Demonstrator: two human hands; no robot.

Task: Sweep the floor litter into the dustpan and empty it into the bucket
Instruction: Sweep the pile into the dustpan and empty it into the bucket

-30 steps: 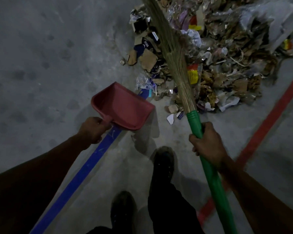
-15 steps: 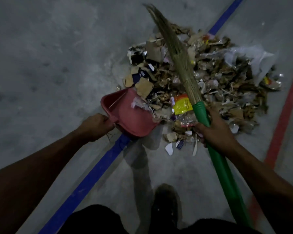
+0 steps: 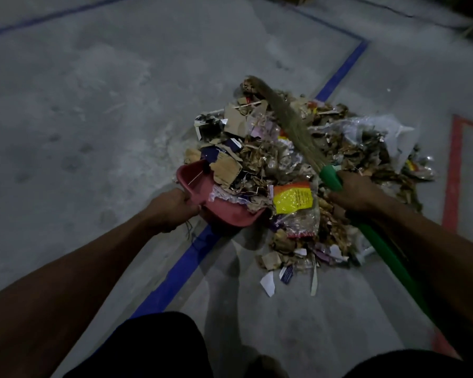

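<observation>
A: Head view, the only one we have. What is each hand doing?

B: The left hand (image 3: 172, 211) grips the back of the red dustpan (image 3: 216, 203), fingers curled round its handle end. The pan sits low on the concrete floor (image 3: 93, 118), over the blue line (image 3: 180, 268), with its mouth pushed into the near-left edge of the litter pile (image 3: 298, 159).

A: And the other?

B: The right hand (image 3: 355, 195) is wrapped round the green handle of the broom (image 3: 292, 124), just below where the bristles start. The bristles lie slantwise across the top of the pile, tips at its far edge.

A: Anything in the pan?

B: A flap of cardboard (image 3: 225, 170) and some plastic wrapper overhang its lip, and scraps lie inside. The back of it is bare. A yellow and orange packet (image 3: 292, 197) lies just beside the pan's right corner, on the heap, not in it.

A: So which step is this?

B: I'd judge it the loading step, sweeping litter into the pan, and early on, since nearly the whole heap is on the floor. Loose bits of paper lie near the person's feet too.

A: What does the next move call for?

B: Probably a pull of the bristles toward the pan's mouth, while the left hand braces the pan flat so it doesn't skate backward. Light wrappers may ride over the rim, so a short stroke seems wiser.

A: And the bucket?

B: Not in view. A red line (image 3: 452, 173) marks the floor to the right; nothing else of note.
</observation>
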